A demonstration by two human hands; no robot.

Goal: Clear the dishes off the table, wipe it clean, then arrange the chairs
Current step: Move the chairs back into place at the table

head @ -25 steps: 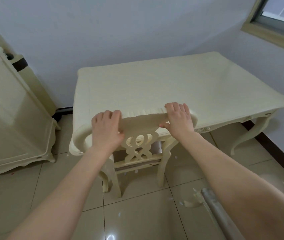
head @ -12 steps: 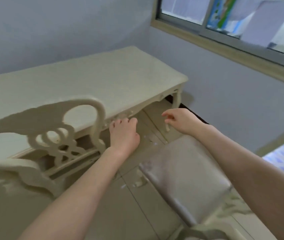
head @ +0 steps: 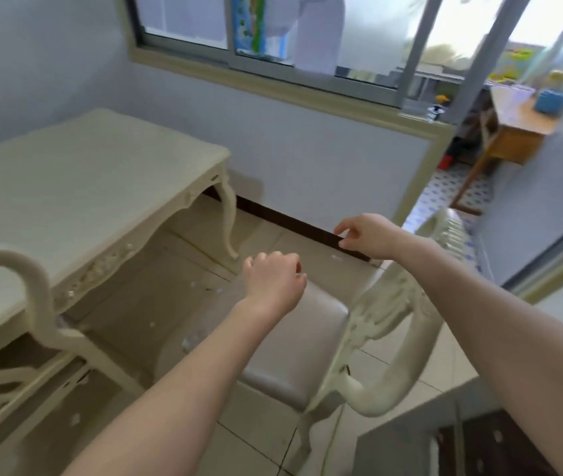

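Above padded chair [head: 290, 355], both hands loosely curled

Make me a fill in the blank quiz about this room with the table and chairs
1. The table top holds no ____.
2. The left hand hovers over the second chair's padded ____.
3. The right hand holds ____.
4. The first chair stands pushed in at the ____.

Missing: dishes; seat; nothing; table

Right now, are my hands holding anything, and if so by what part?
Nothing is held. The left hand and right hand hang in the air with loosely curled fingers above the chair, touching nothing.
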